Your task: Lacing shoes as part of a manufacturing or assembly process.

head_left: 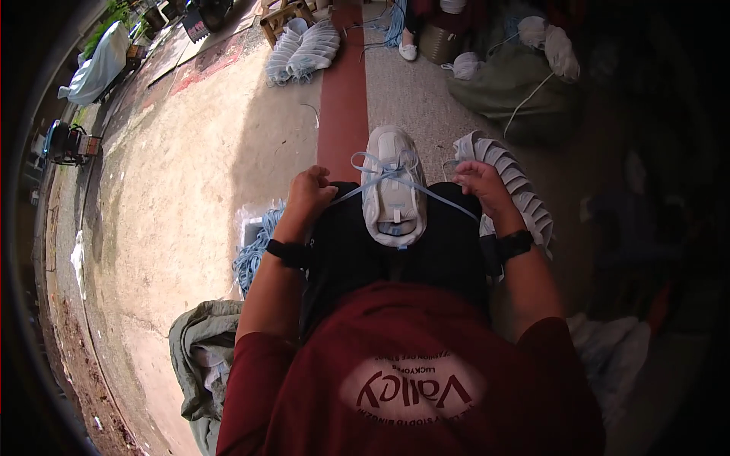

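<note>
A pale grey-white sneaker (394, 201) rests on my lap between my thighs, its heel opening toward me. Light blue shoelace (437, 196) crosses at its middle in a knot with loops, and one end runs out to each side. My left hand (310, 194) is closed at the left end of the lace, fingertips pinched together. On the other side, my right hand (487, 188) is raised over my thigh with fingers loosely curled and apart. The right end of the lace slants down below that hand, seemingly not gripped. Dark bands circle both wrists.
Beside my right leg stands a row of nested pale shoe uppers (521, 190). Bundled blue laces (262, 247) lie by my left leg. More stacked uppers (303, 52) sit ahead, near a green sack (509, 99) and another person's shoe (408, 52). Green cloth (205, 365) lies lower left.
</note>
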The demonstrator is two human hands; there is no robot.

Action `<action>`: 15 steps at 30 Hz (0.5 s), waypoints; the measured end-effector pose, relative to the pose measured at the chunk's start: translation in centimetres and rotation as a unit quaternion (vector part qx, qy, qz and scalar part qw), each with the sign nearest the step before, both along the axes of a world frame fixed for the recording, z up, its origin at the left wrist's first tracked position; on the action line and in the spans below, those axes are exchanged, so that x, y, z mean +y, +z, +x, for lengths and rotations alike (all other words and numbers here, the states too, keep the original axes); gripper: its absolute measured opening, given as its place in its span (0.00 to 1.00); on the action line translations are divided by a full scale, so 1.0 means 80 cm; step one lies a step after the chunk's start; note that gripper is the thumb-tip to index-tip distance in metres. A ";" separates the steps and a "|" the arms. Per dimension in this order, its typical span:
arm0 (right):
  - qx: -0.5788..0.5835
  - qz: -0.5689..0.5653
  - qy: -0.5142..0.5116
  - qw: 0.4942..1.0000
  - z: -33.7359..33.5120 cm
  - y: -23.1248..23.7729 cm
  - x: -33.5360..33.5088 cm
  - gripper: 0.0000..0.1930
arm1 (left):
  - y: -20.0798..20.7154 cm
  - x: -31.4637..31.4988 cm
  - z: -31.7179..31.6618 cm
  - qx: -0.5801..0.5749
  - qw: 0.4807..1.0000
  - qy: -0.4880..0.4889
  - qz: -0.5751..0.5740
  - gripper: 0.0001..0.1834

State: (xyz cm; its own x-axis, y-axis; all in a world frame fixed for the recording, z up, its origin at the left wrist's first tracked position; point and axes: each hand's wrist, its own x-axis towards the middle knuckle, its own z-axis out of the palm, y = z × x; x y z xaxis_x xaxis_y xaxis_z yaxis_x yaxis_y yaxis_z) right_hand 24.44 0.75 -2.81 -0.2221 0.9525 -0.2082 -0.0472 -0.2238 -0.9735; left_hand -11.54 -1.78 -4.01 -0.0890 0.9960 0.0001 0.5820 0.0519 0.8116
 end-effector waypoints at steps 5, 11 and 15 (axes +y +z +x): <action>-0.004 -0.040 0.012 0.999 -0.080 -0.010 0.032 0.09 | -0.020 0.034 0.029 -0.081 0.995 0.005 -0.062 0.14; 0.053 -0.060 0.037 0.996 -0.099 -0.013 0.035 0.06 | -0.012 0.048 0.053 -0.239 0.965 -0.005 -0.108 0.11; 0.067 -0.041 0.080 0.994 -0.097 -0.004 0.023 0.04 | -0.002 0.041 0.058 -0.372 0.927 0.028 -0.045 0.08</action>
